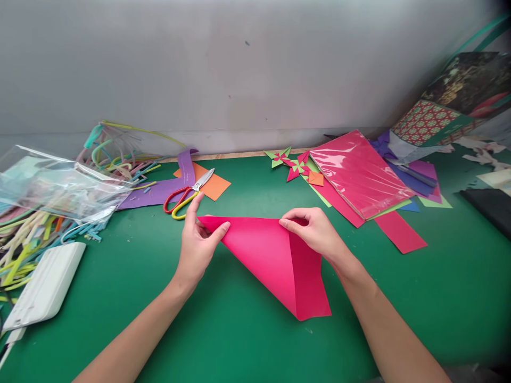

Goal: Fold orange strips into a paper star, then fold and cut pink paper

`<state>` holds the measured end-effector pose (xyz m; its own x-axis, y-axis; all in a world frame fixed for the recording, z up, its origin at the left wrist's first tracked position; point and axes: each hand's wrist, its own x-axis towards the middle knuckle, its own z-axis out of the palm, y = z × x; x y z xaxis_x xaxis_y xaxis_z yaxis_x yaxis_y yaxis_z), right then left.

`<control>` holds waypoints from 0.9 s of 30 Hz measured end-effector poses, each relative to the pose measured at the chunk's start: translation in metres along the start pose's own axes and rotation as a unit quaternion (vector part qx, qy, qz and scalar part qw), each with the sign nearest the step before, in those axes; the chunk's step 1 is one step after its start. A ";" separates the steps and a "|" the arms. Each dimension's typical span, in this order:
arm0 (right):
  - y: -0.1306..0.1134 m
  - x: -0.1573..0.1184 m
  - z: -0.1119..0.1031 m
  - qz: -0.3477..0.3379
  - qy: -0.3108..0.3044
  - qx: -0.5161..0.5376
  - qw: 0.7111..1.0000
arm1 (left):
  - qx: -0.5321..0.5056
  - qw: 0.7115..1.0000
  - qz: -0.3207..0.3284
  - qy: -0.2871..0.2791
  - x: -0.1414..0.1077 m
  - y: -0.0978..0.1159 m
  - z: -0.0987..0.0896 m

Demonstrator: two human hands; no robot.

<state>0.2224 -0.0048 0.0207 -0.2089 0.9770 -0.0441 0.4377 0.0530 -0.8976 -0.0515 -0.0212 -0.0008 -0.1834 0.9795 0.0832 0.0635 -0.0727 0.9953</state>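
A sheet of pink-red paper (259, 255) is folded over on the diagonal, with a strip of the lower layer showing at its right. My left hand (197, 239) pinches its upper left corner between the thumb and fingers, index finger pointing up. At the top edge, farther right, my right hand (313, 231) pinches the paper where the folded layer meets the strip. Just beyond my left hand lies a pair of scissors (187, 196) with one red and one yellow handle, blades pointing away and slightly apart.
Purple paper (149, 192) and an orange sheet (217, 183) lie by the scissors. Folded paper stars (295, 167) and a plastic-wrapped pink pack (359, 170) are at the back right. On the left are a clear bag (67, 186), colourful strips (24, 244) and a white device (50, 287).
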 end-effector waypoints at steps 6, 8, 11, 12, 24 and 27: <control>-0.002 0.000 0.000 0.000 0.000 0.001 1.000 | 0.008 1.000 0.004 0.003 0.000 0.001 0.000; -0.002 0.000 0.000 -0.001 0.000 0.001 1.000 | 0.011 1.000 0.007 0.003 -0.001 0.001 0.000; -0.001 0.000 0.000 -0.001 0.000 0.002 1.000 | 0.013 1.000 0.007 -0.002 -0.001 0.001 0.000; -0.001 0.000 0.000 -0.002 0.000 0.002 1.000 | 0.013 1.000 0.005 -0.003 -0.001 0.001 0.000; 0.002 0.001 0.000 0.005 -0.004 0.000 1.000 | -0.011 1.000 0.004 -0.003 0.004 0.003 -0.005; 0.003 0.002 0.000 0.007 -0.004 0.000 1.000 | -0.012 1.000 0.012 0.002 0.006 0.004 -0.007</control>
<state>0.2233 -0.0025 0.0180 -0.2092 0.9761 -0.0592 0.4404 0.0399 -0.8969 -0.0594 -0.0164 0.0037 -0.1854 0.9768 0.1074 0.0443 -0.1008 0.9939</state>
